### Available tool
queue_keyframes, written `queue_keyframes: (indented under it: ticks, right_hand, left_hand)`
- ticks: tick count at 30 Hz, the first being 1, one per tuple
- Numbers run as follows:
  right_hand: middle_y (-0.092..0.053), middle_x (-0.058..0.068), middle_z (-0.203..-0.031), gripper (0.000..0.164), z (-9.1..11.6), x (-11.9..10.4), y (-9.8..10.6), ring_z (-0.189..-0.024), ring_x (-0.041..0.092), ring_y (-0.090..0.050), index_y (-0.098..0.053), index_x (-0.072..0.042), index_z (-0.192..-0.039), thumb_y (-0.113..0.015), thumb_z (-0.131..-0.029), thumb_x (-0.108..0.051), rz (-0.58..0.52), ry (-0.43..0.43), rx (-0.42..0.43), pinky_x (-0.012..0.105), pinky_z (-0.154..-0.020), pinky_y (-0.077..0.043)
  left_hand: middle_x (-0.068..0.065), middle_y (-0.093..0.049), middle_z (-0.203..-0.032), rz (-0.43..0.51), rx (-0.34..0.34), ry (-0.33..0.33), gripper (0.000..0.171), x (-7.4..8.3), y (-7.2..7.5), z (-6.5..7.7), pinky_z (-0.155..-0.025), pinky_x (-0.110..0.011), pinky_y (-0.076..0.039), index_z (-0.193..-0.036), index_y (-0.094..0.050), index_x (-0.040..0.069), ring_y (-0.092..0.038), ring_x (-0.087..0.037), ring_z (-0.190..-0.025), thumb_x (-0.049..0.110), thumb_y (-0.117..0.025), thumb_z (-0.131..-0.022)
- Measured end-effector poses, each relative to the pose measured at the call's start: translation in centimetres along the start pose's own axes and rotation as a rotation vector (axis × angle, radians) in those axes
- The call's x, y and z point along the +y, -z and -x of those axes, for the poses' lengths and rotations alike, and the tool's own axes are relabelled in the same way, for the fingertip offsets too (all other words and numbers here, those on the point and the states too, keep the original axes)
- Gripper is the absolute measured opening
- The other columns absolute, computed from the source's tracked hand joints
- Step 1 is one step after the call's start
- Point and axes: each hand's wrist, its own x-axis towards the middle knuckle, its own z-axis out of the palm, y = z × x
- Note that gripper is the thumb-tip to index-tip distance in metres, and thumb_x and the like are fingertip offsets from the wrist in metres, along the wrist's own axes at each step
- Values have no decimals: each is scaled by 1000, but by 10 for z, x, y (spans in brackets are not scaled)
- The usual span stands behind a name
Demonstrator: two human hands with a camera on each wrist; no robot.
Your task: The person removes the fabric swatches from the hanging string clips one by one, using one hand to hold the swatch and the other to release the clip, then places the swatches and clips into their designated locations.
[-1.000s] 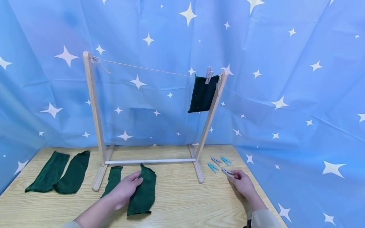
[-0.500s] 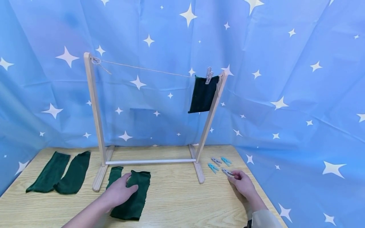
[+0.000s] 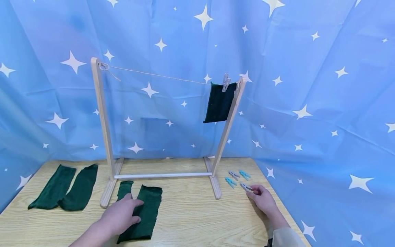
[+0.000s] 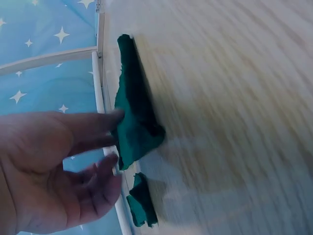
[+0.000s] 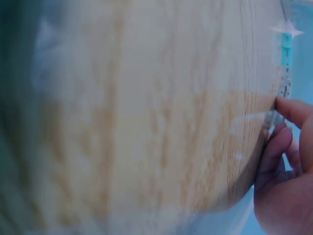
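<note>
In the head view my left hand [image 3: 121,215] is over a dark green cloth [image 3: 150,209] spread on the table. Its thumb and fingers are parted and grip nothing; the left wrist view shows the same hand [image 4: 63,166] beside that cloth [image 4: 134,105]. A smaller green cloth [image 3: 124,189] lies just behind, partly hidden. At the table's right side, my right hand [image 3: 263,200] pinches a grey clothespin [image 3: 246,186] by its end, low at the tabletop. Another grey clothespin [image 3: 234,175] and two turquoise ones, a front one [image 3: 230,182] and a rear one [image 3: 245,174], lie close by.
A wooden frame [image 3: 103,120] with a string [image 3: 154,73] stands at the table's back. From the string's right end hangs a green cloth [image 3: 219,104] under a grey clothespin [image 3: 226,82]. Two more cloths, one [image 3: 53,187] beside another [image 3: 79,188], lie at left.
My left hand laid the green cloth down flat, a little to the left, let go of it and drew back toward the front left. My right hand stayed at the clothespin.
</note>
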Motion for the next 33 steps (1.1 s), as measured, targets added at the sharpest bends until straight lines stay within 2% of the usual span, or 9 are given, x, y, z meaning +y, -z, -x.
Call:
queue_keyframes:
  ticks: [6,12,16,20,23,28,31,32,33]
  right_hand:
    - [-61,12,-117,43,1,0,1,-105,26,-56,-64,2,-137,-72,-108,-29,-3,-1,-13,36,-87,-44]
    - [-60,12,-116,44,2,-1,2,-104,26,-56,-64,2,-136,-72,-108,-31,-5,3,-12,36,-87,-43]
    - [-60,12,-116,43,3,-3,2,-105,27,-56,-63,2,-136,-72,-108,-29,-1,0,-13,36,-87,-43]
    - [-59,14,-116,45,3,-1,2,-104,29,-55,-62,4,-137,-72,-108,-29,-4,-4,-18,35,-84,-44]
    - [-58,14,-116,46,2,-1,1,-100,27,-55,-61,4,-138,-72,-108,-29,-27,-14,-22,33,-79,-46]
    - [-57,12,-117,44,2,-2,0,-94,22,-55,-60,3,-140,-71,-108,-26,-58,-33,-29,30,-72,-49]
    - [-57,14,-117,45,2,-1,1,-95,23,-55,-59,4,-140,-71,-108,-27,-54,-27,-31,30,-73,-49]
    - [-57,14,-117,46,3,-1,1,-95,24,-55,-59,4,-140,-71,-108,-27,-54,-26,-33,31,-73,-49]
    - [-57,14,-118,46,3,-2,2,-96,24,-55,-59,4,-140,-71,-108,-27,-54,-26,-35,31,-74,-49]
  left_hand:
    - [-20,-70,-132,42,-78,-18,64,-3,-7,2,-97,-63,-59,-139,-74,6,-70,-40,-120,26,-97,-83]
    - [-12,-76,-126,68,-79,-29,65,-6,-10,-5,-94,-58,-60,-146,-70,5,-72,-36,-117,28,-92,-89]
    - [-15,-77,-129,76,-78,-39,66,-6,-11,-11,-96,-59,-60,-148,-67,2,-71,-41,-122,27,-90,-92]
    - [-14,-77,-127,77,-68,-39,67,-6,-11,-17,-87,-52,-60,-150,-66,2,-73,-35,-113,28,-89,-93]
    - [-14,-77,-130,82,-74,-33,67,-5,-9,-20,-86,-50,-58,-152,-64,3,-73,-34,-114,26,-88,-94]
    - [-18,-74,-139,70,-78,-39,62,-3,-4,-20,-101,-60,-59,-147,-68,3,-69,-42,-130,27,-88,-94]
    - [-13,-79,-101,96,-62,-53,59,0,-3,-19,-84,-47,-62,-145,-71,5,-75,-34,-94,29,-88,-94]
    - [-9,-75,-86,116,-68,-64,59,1,-3,-18,-75,-41,-59,-145,-70,5,-71,-29,-79,29,-88,-94]
    - [-6,-69,-78,132,-82,-69,61,1,-3,-18,-72,-37,-56,-147,-69,4,-65,-24,-70,29,-88,-95]
